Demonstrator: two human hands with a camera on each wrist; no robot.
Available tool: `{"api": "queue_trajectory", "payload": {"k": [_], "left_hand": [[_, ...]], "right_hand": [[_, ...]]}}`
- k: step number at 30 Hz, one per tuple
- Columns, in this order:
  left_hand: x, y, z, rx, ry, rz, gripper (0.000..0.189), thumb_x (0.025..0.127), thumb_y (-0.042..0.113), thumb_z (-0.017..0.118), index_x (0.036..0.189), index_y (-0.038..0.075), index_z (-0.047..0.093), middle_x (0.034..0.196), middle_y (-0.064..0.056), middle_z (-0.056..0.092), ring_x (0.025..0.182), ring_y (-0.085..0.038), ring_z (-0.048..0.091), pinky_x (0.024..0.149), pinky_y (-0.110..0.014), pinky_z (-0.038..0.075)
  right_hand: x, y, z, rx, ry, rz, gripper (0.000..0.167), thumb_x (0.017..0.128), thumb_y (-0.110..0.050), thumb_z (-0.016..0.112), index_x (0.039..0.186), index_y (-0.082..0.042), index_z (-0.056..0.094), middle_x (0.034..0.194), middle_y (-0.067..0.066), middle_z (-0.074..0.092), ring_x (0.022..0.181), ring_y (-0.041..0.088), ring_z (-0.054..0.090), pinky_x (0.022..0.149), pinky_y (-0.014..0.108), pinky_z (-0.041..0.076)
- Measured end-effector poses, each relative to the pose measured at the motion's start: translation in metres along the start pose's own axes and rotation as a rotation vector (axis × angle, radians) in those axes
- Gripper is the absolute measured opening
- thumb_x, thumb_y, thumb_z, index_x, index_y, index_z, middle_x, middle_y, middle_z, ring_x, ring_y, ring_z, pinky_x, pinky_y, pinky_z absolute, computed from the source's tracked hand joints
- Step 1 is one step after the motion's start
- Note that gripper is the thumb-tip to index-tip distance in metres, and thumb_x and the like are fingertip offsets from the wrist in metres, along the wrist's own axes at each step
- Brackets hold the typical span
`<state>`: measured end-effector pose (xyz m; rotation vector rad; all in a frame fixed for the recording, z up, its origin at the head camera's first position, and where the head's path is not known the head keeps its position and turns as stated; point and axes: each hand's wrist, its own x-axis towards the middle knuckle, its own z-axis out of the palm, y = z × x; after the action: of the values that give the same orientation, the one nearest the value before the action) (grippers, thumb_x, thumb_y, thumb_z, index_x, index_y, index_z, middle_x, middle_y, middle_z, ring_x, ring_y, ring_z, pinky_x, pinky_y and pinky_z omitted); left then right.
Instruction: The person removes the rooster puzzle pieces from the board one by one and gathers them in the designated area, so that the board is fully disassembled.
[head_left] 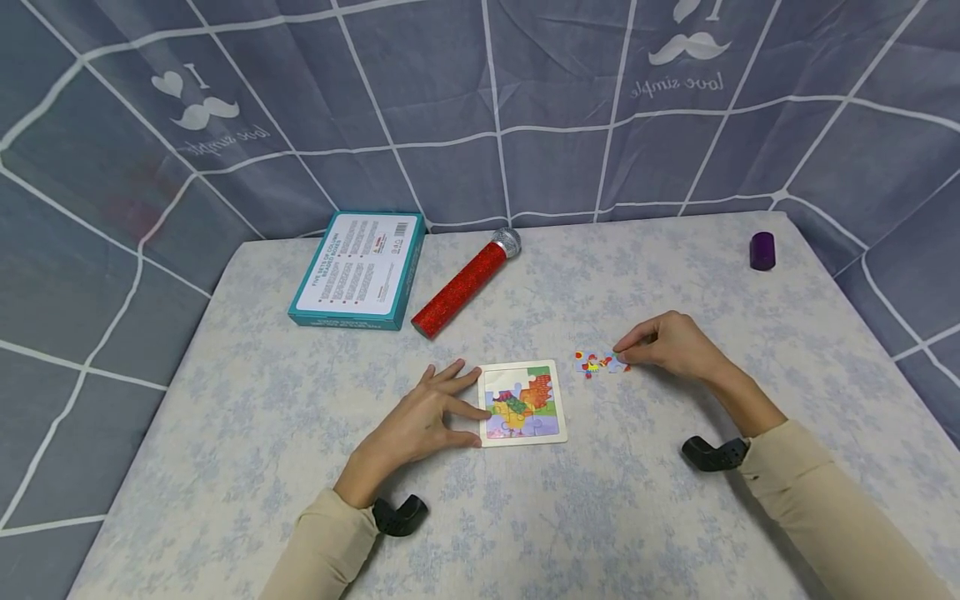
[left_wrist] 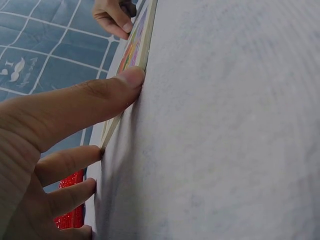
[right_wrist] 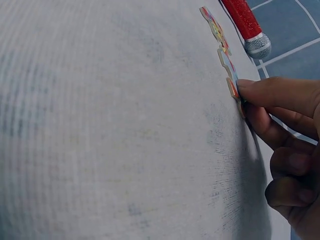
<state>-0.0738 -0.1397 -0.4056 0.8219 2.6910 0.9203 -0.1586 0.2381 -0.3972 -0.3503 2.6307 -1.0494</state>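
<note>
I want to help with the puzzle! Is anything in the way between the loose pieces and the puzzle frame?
Nothing visible is. Only a strip of tabletop lies between the loose pieces and the puzzle frame. The left hand is at the frame's opposite side, and the red microphone lies farther back.

Place: a corner enclosed by hung cloth, fitted with one table; whether home, studio or other premises cannot be told.
Walls: grey-blue fabric [head_left: 555,171], white grid lines, heart and moustache motifs, "love simple" lettering in reverse; it spans the back and both sides, with soft folds and wavy lines that mark it as cloth.
Surface: table [head_left: 247,475], pale, blue floral pattern, far edge near the fabric.
Contents, leisure sort: framed jigsaw puzzle [head_left: 522,406]; loose puzzle pieces [head_left: 592,363]; teal box [head_left: 360,271] with printed label; red glittery microphone [head_left: 461,288].
Worn equipment: black devices [head_left: 401,516], one at each wrist.
</note>
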Motion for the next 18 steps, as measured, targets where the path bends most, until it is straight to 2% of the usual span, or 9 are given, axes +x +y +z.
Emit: {"api": "queue_trajectory", "payload": {"k": [6, 15, 18], "left_hand": [[0.0000, -0.0002, 0.0001, 0.011, 0.004, 0.004, 0.038, 0.070, 0.023, 0.089, 0.106, 0.015, 0.079, 0.147, -0.014, 0.046, 0.145, -0.034, 0.027, 0.116, -0.062, 0.010], [0.0001, 0.0002, -0.0004, 0.013, 0.005, 0.004, 0.038, 0.070, 0.023, 0.089, 0.106, 0.015, 0.079, 0.147, -0.014, 0.047, 0.145, -0.034, 0.027, 0.115, -0.063, 0.010], [0.0002, 0.0003, -0.0005, 0.011, 0.004, 0.003, 0.038, 0.070, 0.023, 0.089, 0.106, 0.015, 0.079, 0.147, -0.014, 0.047, 0.145, -0.033, 0.027, 0.115, -0.062, 0.010]], "right_hand": [[-0.0001, -0.0007, -0.0003, -0.013, 0.011, 0.002, 0.010, 0.084, -0.016, 0.076, 0.092, -0.012, 0.080, 0.082, -0.002, 0.075, 0.071, 0.011, 0.052, 0.060, 0.022, 0.041], [-0.0004, -0.0021, -0.0022, -0.008, 0.013, -0.009, 0.012, 0.084, -0.019, 0.078, 0.093, -0.012, 0.080, 0.088, 0.000, 0.076, 0.078, 0.011, 0.057, 0.064, 0.023, 0.044], [-0.0010, -0.0021, -0.0029, 0.006, 0.008, -0.014, 0.012, 0.084, -0.018, 0.077, 0.093, -0.010, 0.080, 0.087, 0.001, 0.075, 0.073, 0.010, 0.055, 0.061, 0.022, 0.044]]}}
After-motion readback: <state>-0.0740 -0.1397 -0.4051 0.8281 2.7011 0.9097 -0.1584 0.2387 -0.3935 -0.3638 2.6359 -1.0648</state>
